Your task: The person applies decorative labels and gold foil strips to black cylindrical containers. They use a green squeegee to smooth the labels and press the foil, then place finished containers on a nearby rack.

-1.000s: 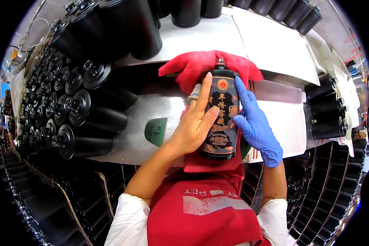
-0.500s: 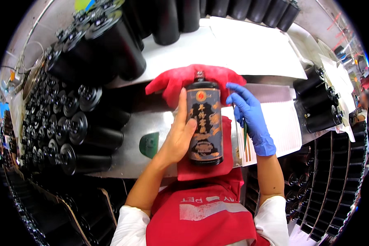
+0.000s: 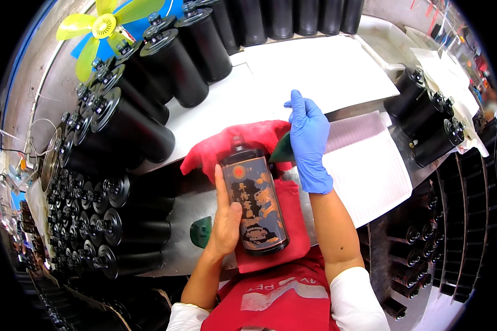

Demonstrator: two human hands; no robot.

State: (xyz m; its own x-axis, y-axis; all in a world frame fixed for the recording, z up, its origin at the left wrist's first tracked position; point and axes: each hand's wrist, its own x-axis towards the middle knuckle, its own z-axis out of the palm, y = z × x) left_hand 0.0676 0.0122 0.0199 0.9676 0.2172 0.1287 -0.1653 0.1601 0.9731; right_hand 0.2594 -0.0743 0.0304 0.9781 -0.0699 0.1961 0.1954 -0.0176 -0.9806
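Observation:
A black, flat-sided bottle [image 3: 258, 201] with a dark label bearing copper-coloured patterns lies tilted on a red cloth [image 3: 295, 215]. Its neck rests against a bunched red towel [image 3: 204, 146]. My bare left hand [image 3: 225, 223] grips the bottle's left side, thumb over the front edge. Above and right of the bottle, my blue-gloved right hand [image 3: 309, 127] is closed, with a green scraper [image 3: 283, 149] sticking out by the palm. What its fingertips pinch, if anything, is too small to tell. Another green scraper [image 3: 200, 231] lies on the metal table left of my left hand.
Black cylinders [image 3: 132, 121] with knobbed ends crowd the left and back. More black cylinders [image 3: 433, 140] stand at the right. White paper sheets [image 3: 364, 160] lie beside my right hand, and a white board [image 3: 320, 63] stretches behind. A yellow-green fan [image 3: 104, 26] is at the far left.
My right hand has moved up, away from the bottle's side, and its fingers have drawn together. The bottle leans more to the left at its neck, my left hand still on it. The view has shifted.

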